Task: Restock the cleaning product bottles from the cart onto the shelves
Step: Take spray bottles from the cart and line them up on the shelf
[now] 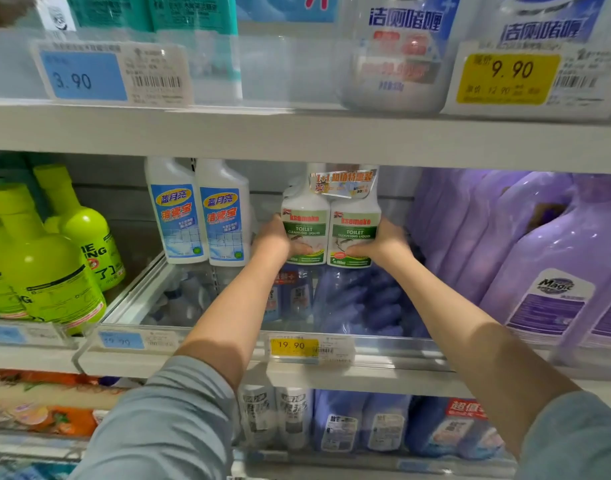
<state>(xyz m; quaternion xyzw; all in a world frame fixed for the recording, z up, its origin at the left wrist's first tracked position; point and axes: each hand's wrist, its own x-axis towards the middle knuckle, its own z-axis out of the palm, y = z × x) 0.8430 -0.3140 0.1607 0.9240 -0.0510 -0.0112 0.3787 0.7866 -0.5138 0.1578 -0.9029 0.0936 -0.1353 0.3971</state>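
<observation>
Two grey sleeves are seen nearest; beyond them, a twin pack of two white toilet-cleaner bottles is clasped at the back of the middle shelf, one bottle wrapped by the left hand, the other by the right hand, thumbs across the fronts. Two blue-labelled bottles are stood just left of it, while its caps are hidden by the shelf above.

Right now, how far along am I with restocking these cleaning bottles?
Done: two blue-label bottles stand on the middle shelf. In hand: left grip and right grip clasp the toilet-cleaner twin pack beside them, not yet released. Left: the shelf front is bare, and the cart is out of view, so remaining stock is unknown.
</observation>
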